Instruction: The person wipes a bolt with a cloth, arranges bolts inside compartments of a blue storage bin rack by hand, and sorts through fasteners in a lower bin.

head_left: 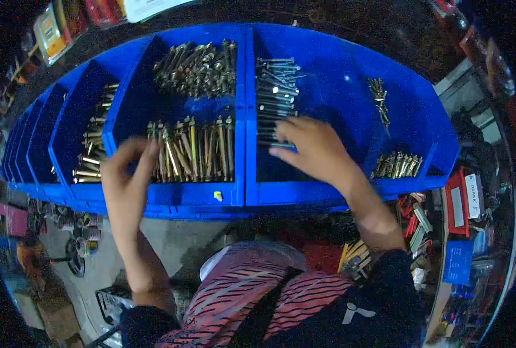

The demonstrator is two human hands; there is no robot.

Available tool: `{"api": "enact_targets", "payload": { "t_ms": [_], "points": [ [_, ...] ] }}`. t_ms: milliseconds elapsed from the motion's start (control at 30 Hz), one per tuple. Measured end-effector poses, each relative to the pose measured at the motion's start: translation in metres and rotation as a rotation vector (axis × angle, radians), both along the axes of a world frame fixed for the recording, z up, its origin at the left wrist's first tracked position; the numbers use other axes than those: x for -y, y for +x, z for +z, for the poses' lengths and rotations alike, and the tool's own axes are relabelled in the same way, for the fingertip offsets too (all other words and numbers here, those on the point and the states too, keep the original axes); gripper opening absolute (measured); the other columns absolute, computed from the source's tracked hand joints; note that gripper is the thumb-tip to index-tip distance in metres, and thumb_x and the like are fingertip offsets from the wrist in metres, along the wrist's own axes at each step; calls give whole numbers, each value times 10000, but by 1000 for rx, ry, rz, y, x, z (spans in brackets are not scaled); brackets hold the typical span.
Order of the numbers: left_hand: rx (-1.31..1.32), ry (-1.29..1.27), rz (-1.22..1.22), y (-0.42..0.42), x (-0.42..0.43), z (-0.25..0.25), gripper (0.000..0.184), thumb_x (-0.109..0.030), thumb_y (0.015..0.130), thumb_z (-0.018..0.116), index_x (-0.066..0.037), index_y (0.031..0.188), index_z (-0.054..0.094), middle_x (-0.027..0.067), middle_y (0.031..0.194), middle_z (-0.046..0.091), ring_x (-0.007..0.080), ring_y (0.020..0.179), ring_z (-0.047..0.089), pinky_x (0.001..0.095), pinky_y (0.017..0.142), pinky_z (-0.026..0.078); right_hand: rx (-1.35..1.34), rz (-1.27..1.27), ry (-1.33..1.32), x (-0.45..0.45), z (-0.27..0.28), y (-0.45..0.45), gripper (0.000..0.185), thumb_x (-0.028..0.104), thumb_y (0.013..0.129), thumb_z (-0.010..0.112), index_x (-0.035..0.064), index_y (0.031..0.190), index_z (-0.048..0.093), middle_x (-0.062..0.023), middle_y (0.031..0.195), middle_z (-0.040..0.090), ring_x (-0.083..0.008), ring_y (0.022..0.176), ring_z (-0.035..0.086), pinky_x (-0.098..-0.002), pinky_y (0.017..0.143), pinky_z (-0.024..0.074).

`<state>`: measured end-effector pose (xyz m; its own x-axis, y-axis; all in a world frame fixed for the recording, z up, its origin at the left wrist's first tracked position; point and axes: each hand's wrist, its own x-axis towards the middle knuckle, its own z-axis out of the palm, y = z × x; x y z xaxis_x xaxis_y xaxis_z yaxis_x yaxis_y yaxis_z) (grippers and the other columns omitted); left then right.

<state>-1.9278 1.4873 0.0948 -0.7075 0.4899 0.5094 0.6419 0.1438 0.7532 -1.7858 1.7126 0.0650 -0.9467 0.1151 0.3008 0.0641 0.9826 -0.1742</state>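
Observation:
My left hand [124, 177] is over the left front of a blue bin section, beside long brass-coloured anchor bolts [197, 151]. Its curled fingers and thumb are smeared by motion, so I cannot tell whether anything is between them. My right hand [319, 151] reaches over the neighbouring section, at a row of silver bolts [275, 107]. Its thumb and index finger are apart, and no item shows between them. The hand hides the right ends of the lower bolts.
Shorter anchor bolts [197, 66] fill the back of the middle section. More brass-coloured bolts [89, 168] lie farther left. Small bolts [397, 165] sit at the right front. The blue divider [246, 116] stands between my hands. A red box [457, 203] is at the right.

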Motion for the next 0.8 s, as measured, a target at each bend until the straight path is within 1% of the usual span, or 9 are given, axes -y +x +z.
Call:
{"api": "enact_targets", "payload": {
  "t_ms": [133,200,267,300,367,433,567,667,800],
  "points": [
    [299,171,27,29,23,-37,191,-140,761,486,40,728,539,59,624,519,117,595,464,232,560,362,-71,164,-403,18,-1,55,187,167,636,657,39,662,522,-77,641,511,-223,596,507,-310,524,388],
    [426,315,-155,45,30,-58,257,-214,757,474,35,753,536,87,700,540,156,649,492,253,588,378,-124,174,-564,24,-18,80,155,104,600,676,34,621,540,-80,596,518,-207,535,501,-293,485,377],
    [564,297,-650,60,34,-67,347,-314,752,489,26,775,550,120,771,553,210,720,517,294,645,393,-71,-12,-672,28,-30,100,161,161,633,665,52,652,548,-81,636,545,-229,586,534,-308,529,415],
    [505,179,-1034,57,25,-68,411,-375,739,497,25,817,549,136,804,551,244,753,519,320,681,390,-64,-16,-668,30,-37,102,161,161,633,665,52,652,548,-81,636,545,-229,586,534,-308,529,415],
    [425,53,-1416,56,6,-72,480,-435,726,504,24,858,548,153,837,548,277,787,521,345,717,388,-291,-157,-596,35,-49,101,124,49,600,650,24,603,529,-75,539,505,-184,466,481,-275,431,363],
    [394,-41,-1885,73,-12,-84,695,-592,661,470,28,976,495,169,927,516,314,867,489,368,775,359,-304,-116,-564,36,-48,95,124,47,602,649,22,602,528,-75,543,509,-180,467,487,-272,428,363],
    [526,-88,-1972,89,-25,-93,790,-657,631,435,26,1029,442,171,1005,475,317,930,456,364,807,337,-320,-43,-593,27,-49,94,123,44,610,647,14,602,528,-83,552,523,-182,472,506,-261,432,371],
    [766,-119,-1932,107,-33,-100,750,-660,662,399,24,965,447,148,912,473,284,858,459,340,761,340,-285,-17,-635,22,-47,99,116,49,619,643,16,605,533,-83,550,529,-178,477,517,-265,429,374],
    [701,25,-1951,120,-43,-114,708,-636,686,393,27,926,457,137,846,477,283,793,462,349,727,337,-287,81,-628,19,-52,95,106,42,612,637,21,603,533,-84,546,532,-178,473,519,-272,432,374]
  ]
}}
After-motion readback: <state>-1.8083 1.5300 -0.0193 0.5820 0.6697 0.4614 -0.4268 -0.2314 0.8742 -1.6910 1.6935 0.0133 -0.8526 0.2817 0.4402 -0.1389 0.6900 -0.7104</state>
